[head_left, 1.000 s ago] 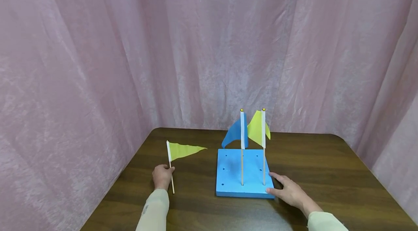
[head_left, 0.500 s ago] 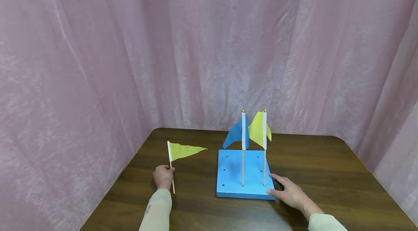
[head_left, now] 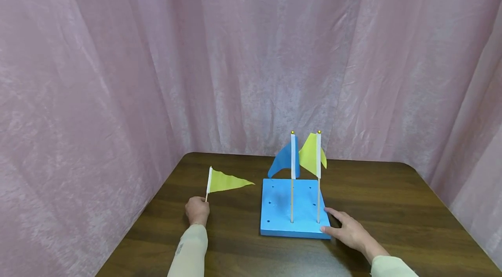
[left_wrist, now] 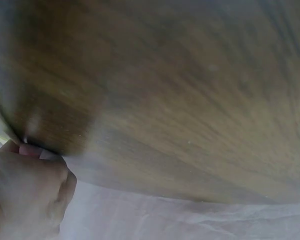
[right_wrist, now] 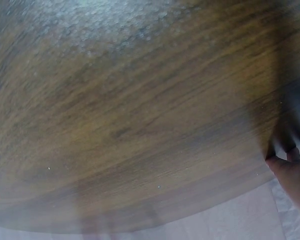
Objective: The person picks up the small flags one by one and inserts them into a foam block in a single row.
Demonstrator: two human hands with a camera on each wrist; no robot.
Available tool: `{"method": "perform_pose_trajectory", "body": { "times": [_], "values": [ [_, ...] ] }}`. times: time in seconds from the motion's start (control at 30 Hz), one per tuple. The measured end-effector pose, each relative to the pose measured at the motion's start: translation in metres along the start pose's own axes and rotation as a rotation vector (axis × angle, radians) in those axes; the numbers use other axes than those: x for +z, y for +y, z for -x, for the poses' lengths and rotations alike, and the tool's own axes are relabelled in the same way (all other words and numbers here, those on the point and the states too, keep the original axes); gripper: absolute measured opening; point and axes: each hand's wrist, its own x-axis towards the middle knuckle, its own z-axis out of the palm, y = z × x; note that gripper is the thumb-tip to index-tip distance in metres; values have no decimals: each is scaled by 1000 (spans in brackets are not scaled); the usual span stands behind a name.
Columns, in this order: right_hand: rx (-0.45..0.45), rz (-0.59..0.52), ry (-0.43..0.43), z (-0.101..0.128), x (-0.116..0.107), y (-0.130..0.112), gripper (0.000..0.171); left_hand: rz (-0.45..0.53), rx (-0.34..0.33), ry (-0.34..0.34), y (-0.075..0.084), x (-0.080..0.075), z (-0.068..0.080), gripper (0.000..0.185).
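In the head view my left hand [head_left: 197, 211] grips the stick of a small yellow-green pennant flag [head_left: 227, 181], its cloth pointing right. The curled fingers also show in the left wrist view, pinching the thin stick [left_wrist: 6, 122]. A blue board [head_left: 280, 207] with small holes lies on the table, right of the middle. Two flags stand upright in its front row: a blue flag [head_left: 284, 160] and a yellow-green flag [head_left: 310, 154], both with gold tips. My right hand [head_left: 349, 230] touches the board's right front corner, thumb and fingers spread and fairly straight.
The dark wooden table [head_left: 392, 207] has rounded far corners. Pink curtains [head_left: 251, 59] hang behind it and along both sides. Bare holes, such as a front-left hole [head_left: 268, 221], show in the board.
My left hand has turned the held flag: its stick leans the other way, the cloth has shifted slightly right, and the stick's lower end is hidden. The right hand stays at the board.
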Motion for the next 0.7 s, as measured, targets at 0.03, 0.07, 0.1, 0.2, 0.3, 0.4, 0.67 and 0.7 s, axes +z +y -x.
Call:
{"method": "perform_pose_trajectory", "body": {
  "times": [0.03, 0.07, 0.1, 0.2, 0.3, 0.4, 0.67, 0.7],
  "values": [
    [0, -1, 0, 0, 0, 0, 80, -5, 5, 2, 1, 0, 1, 18],
    [-3, 0, 0, 0, 0, 0, 80, -7, 10, 2, 1, 0, 1, 17],
    [-1, 0, 0, 0, 0, 0, 80, -12, 18, 7, 1, 0, 2, 17],
    [-1, 0, -1, 0, 0, 0, 80, -25, 47, 25, 2, 1, 3, 12],
    [2, 3, -3, 0, 0, 0, 80, -48, 67, 48, 1, 3, 3, 10],
    [5, 4, -4, 0, 0, 0, 81, -79, 71, 60, 1, 4, 1, 14],
    [-5, -8, 3, 1, 0, -1, 81, -139, 81, 53, 5, 2, -1, 14],
    [-7, -8, 3, 1, 0, -1, 81, -140, 82, 51, 5, 1, 0, 14]
  ]
}}
